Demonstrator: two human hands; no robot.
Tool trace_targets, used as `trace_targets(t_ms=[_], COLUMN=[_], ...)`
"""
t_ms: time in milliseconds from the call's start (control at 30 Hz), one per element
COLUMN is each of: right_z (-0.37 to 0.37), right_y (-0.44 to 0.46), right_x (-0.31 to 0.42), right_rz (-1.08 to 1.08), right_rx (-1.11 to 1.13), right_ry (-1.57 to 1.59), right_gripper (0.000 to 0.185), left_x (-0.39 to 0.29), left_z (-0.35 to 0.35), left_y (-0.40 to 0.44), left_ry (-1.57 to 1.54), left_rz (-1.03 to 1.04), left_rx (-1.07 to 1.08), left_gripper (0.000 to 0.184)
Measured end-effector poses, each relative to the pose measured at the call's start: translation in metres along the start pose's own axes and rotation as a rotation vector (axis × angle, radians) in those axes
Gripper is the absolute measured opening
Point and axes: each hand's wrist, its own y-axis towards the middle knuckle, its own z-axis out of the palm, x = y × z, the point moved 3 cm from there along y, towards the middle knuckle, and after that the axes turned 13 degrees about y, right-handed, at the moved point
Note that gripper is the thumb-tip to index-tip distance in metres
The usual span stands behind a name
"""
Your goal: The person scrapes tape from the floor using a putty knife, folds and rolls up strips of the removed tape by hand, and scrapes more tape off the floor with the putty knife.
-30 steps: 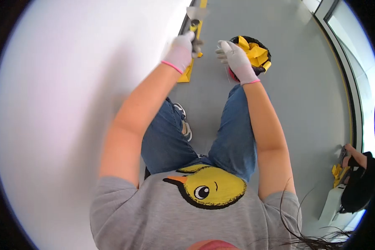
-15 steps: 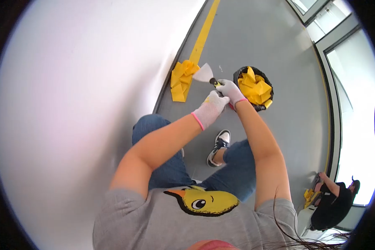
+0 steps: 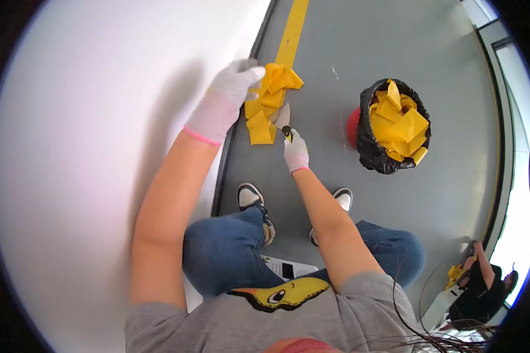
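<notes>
My right hand (image 3: 296, 151), in a white glove with a pink cuff, grips a scraper (image 3: 287, 133) by its black and yellow handle. The scraper's blade is low at the floor, against the edge of a crumpled heap of yellow tape (image 3: 260, 128). Raised beside the wall is my left hand (image 3: 229, 88), gloved the same way, with thumb and fingers apart. It overlaps the heap's left side in view; whether it touches the tape I cannot tell. Beyond the heap, a yellow tape line (image 3: 292, 35) runs along the floor.
To the right stands a red bin (image 3: 353, 128) lined with a black bag (image 3: 373, 154), full of peeled yellow tape (image 3: 403, 126). A white wall (image 3: 100, 147) rises close on the left. A white device (image 3: 291, 269) lies between my legs. Another person (image 3: 483, 294) crouches at lower right.
My hands have moved apart: the left went up and left toward the wall, the right lowered the scraper to the tape heap. My view has shifted; the bin appears larger and farther right.
</notes>
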Motion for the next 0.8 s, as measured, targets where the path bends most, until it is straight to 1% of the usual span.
trace_targets(t_ms=[67,100,133,167,267,367,400,500,533,600,633,700,767,800], right_z=[0.002,-0.003,-0.005,-0.009,-0.021,-0.016,-0.015,-0.003,0.005,0.01,0.007,0.001,-0.004,-0.006], right_y=[0.018,0.016,0.03,0.044,0.089,0.122,0.125,0.131,0.131,0.112,0.099,0.065,0.037,0.026], right_x=[0.007,0.02,0.019,0.019,0.023,0.024,0.033,0.045,0.035,0.028,0.023,0.017,0.006,0.004], right_rz=[-0.025,-0.031,-0.046,-0.041,0.007,-0.004,-0.036,-0.129,-0.202,-0.322,-0.383,-0.23,-0.279,-0.304], right_rx=[-0.038,-0.063,-0.089,-0.129,-0.208,-0.159,-0.148,0.064,0.151,0.255,0.309,0.354,0.311,0.291], right_ry=[0.015,0.02,0.018,0.025,0.046,0.09,0.073,0.031,0.125,0.277,0.342,0.382,0.387,0.395], right_gripper=[0.045,0.044,0.044,0.044,0.045,0.044,0.042,0.041,0.043,0.045,0.046,0.045,0.045,0.045], left_x=[0.064,0.105,0.163,0.193,0.18,0.233,0.227,0.243,0.25,0.244,0.239,0.222,0.253,0.244], left_z=[0.012,0.01,0.013,0.015,0.023,0.029,0.032,0.036,0.032,0.024,0.026,0.029,0.033,0.032], left_y=[0.061,0.084,0.12,0.142,0.142,0.172,0.164,0.159,0.159,0.157,0.154,0.147,0.157,0.152], left_ry=[0.225,0.335,0.437,0.538,0.727,0.666,0.7,0.826,0.681,0.384,0.39,0.395,0.677,0.804], left_rz=[-0.145,-0.157,-0.163,-0.173,-0.038,0.026,0.073,0.084,-0.004,-0.164,-0.234,-0.372,-0.112,-0.048], left_rx=[-0.019,-0.012,-0.01,-0.009,-0.005,-0.081,-0.079,-0.192,-0.171,-0.125,-0.053,0.092,0.064,0.166], left_gripper=[0.049,0.051,0.053,0.056,0.062,0.067,0.074,0.085,0.089,0.098,0.101,0.106,0.085,0.078])
